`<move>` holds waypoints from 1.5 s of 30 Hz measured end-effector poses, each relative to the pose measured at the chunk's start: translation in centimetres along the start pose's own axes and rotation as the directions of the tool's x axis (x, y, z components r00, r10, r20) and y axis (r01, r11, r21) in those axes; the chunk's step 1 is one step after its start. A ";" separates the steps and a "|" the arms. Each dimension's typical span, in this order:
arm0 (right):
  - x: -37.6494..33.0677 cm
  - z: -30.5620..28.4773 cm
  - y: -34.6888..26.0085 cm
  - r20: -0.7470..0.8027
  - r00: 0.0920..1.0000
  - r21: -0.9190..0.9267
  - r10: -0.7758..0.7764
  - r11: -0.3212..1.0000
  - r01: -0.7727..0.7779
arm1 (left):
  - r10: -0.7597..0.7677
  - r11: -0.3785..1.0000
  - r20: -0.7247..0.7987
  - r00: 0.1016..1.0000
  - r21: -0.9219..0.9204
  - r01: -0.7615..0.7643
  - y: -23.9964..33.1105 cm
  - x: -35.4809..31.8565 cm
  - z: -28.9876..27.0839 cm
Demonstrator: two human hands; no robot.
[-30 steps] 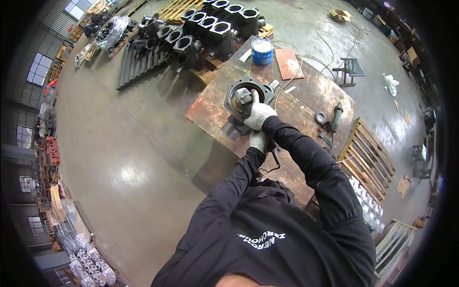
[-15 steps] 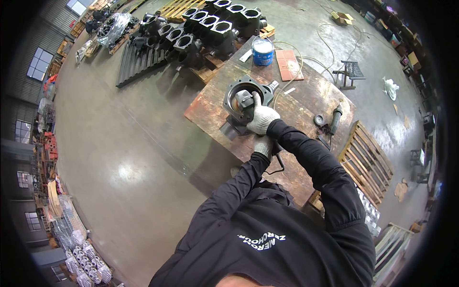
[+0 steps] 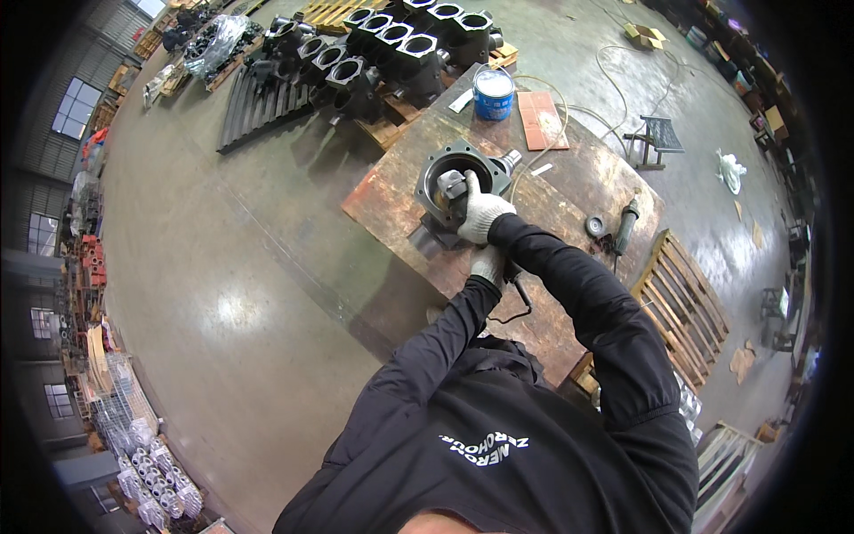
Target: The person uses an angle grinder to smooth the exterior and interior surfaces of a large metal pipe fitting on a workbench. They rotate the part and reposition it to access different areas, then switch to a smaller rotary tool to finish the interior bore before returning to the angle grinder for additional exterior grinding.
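A dark metal housing (image 3: 433, 161) with a round, flanged opening sits on the worktable, its opening facing up. My right hand (image 3: 485, 216), in a white knit glove, grips a corded grinder (image 3: 452, 184) close to its grey metal head, thumb stretched along it. The grinder's head lies within the opening; its working end is hidden. Below and nearer to me, my gloved left hand (image 3: 487, 263) closes round the rear of the grinder, its fingers mostly out of sight. A black cord (image 3: 528, 301) trails from the tool on the near side.
On the worktable (image 3: 382, 200) are a blue can (image 3: 493, 96), reddish tiles (image 3: 542, 120), a second power tool (image 3: 627, 225) and a small disc (image 3: 594, 226). Several dark castings (image 3: 416, 76) stand beyond. A wooden pallet (image 3: 683, 298) and a folding stool (image 3: 656, 138) are on the right.
Both hands keep their grip on the grinder, its head still inside the housing. My right hand has shifted very slightly left; the whole view has also moved a little.
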State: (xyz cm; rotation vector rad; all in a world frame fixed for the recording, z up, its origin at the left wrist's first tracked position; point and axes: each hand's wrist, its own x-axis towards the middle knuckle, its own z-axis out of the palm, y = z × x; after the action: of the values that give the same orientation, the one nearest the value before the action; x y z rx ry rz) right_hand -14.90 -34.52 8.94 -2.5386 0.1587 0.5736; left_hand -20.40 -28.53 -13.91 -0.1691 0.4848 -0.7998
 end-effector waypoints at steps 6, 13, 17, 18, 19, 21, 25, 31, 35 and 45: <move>2.2 -0.6 -0.6 0.065 0.998 -0.083 -0.020 0.996 0.025 | 0.212 0.506 0.251 0.944 0.798 -0.326 0.0 0.5 2.4; -0.3 -0.9 -0.1 -0.077 0.996 0.027 -0.037 0.999 0.039 | 0.286 0.899 -0.085 0.955 0.369 -0.236 -3.1 -2.7 6.8; -1.0 -0.4 0.0 -0.045 0.999 0.040 -0.007 0.999 0.008 | 0.292 0.868 -0.133 0.947 0.453 -0.204 -3.2 -3.6 6.7; -1.1 -0.3 0.0 -0.056 0.998 0.047 -0.002 0.999 0.004 | 0.226 0.943 -0.128 0.966 0.276 -0.185 -3.0 -3.6 6.5; -1.0 -0.3 0.1 -0.052 0.999 0.041 0.002 0.999 0.000 | 0.137 0.990 -0.180 0.974 0.002 -0.139 -2.8 -3.4 6.2; -1.0 -0.2 0.1 -0.014 0.999 0.024 0.035 0.999 -0.034 | 0.071 0.994 -0.212 0.975 -0.068 -0.087 -2.5 -3.3 5.0; -0.9 -0.2 -0.7 -0.028 0.998 0.036 0.054 0.998 -0.053 | 0.293 0.692 -0.062 0.954 0.703 -0.167 -1.4 -1.9 3.3; 0.3 -0.3 -2.6 -0.145 0.976 0.081 0.162 0.985 -0.151 | 0.165 0.848 -0.119 0.979 0.523 -0.080 1.1 -3.2 7.1; 0.8 0.1 -2.7 -0.210 0.934 0.082 0.290 0.957 -0.278 | 0.191 0.667 -0.082 0.978 0.742 -0.068 0.3 -4.8 9.4; 0.5 4.7 -9.6 -0.273 0.787 0.277 0.553 0.829 -0.486 | 0.045 -0.232 -0.073 0.996 0.969 0.082 7.5 -10.0 10.7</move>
State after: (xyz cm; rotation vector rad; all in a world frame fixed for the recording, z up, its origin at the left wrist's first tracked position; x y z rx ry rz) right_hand -14.03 -23.85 9.59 -2.3673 1.0260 0.2800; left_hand -16.39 -16.55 -3.43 1.5303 -0.2856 -1.0154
